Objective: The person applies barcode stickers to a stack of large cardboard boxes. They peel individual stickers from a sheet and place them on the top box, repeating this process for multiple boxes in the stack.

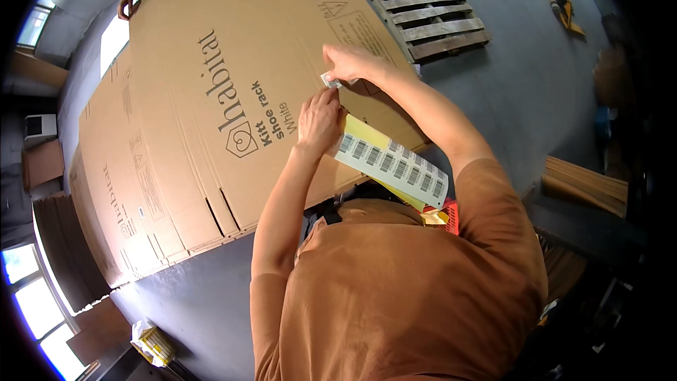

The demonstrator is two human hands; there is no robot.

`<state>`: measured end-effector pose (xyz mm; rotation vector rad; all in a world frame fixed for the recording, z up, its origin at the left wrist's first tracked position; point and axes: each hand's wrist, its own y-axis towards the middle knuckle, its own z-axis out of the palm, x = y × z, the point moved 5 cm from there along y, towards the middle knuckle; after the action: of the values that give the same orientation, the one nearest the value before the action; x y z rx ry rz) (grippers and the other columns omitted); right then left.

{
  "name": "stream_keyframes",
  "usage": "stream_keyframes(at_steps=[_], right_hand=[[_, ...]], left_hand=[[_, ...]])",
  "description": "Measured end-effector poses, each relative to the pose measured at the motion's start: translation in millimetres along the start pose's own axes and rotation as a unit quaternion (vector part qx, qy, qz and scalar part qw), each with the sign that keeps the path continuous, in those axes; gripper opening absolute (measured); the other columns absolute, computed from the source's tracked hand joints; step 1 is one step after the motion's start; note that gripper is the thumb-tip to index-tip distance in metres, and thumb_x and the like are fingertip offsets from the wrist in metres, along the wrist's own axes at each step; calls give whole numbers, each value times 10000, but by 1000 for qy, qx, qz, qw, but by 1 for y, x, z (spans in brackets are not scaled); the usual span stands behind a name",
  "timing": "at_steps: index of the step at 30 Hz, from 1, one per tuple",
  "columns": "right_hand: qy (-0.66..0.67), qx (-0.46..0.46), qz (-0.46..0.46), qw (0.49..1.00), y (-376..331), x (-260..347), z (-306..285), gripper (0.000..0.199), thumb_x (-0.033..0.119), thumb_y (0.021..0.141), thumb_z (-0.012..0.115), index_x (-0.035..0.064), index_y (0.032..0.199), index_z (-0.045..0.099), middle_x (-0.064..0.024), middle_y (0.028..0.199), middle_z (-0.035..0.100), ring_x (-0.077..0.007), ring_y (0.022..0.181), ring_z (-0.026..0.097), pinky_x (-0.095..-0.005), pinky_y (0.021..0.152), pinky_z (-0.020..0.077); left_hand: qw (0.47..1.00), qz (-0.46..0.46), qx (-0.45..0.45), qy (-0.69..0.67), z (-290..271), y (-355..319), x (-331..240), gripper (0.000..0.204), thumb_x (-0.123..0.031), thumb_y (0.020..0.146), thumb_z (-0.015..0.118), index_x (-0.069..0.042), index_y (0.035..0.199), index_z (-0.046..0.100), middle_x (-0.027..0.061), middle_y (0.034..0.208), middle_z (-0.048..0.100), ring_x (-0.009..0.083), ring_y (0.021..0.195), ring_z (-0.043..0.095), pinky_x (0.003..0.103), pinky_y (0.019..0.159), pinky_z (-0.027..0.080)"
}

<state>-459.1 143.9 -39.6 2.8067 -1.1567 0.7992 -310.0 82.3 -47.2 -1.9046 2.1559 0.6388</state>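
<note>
A large flat brown cardboard carton [282,35] with dark print lies in front of me. My left hand [321,120] is closed on a sheet of barcode labels [391,162], which hangs toward my body with its yellow backing partly bare. Just beyond it, my right hand [350,65] pinches a small white label [330,81] between thumb and fingers, above the carton. The left fingertips are close to that label; whether they touch it I cannot tell. Below the sheet's lower end, a red piece [451,217] shows against my shirt.
Another person's hand [127,8] rests at the carton's far left edge. A wooden pallet [427,14] lies on the floor beyond, with a yellow pallet jack [563,10] farther right. Stacked cardboard [585,185] stands on the right; a yellow-and-white bundle [153,343] sits at lower left.
</note>
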Motion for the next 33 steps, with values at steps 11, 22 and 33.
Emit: stream_keyframes(at_steps=[11, 22, 33], right_hand=[[670, -106, 130, 723, -131, 30, 24, 393, 47, 852, 687, 6, 1217, 545, -13, 837, 607, -50, 636, 498, -191, 504, 359], [692, -173, 236, 660, -167, 81, 123, 230, -1, 857, 668, 1, 1054, 550, -59, 832, 657, -54, 501, 466, -191, 412, 310], [508, -224, 201, 807, -163, 87, 123, 276, 46, 854, 652, -33, 1099, 554, -123, 855, 674, -174, 583, 630, -303, 520, 507]], left_hand=[[992, -7, -87, -87, -26, -152, -13, 127, -100, 821, 685, -17, 866, 599, 113, 1081, 613, 293, 1055, 571, 403, 888, 442], [996, 6, -66, -55, -33, -180, -15, 169, -127, 835, 673, -14, 928, 587, 124, 1133, 579, 304, 1051, 550, 418, 859, 436], [996, 68, -28, -48, -22, -158, -9, 250, -163, 852, 657, 52, 969, 605, 213, 1371, 483, 368, 1285, 449, 466, 1053, 368]])
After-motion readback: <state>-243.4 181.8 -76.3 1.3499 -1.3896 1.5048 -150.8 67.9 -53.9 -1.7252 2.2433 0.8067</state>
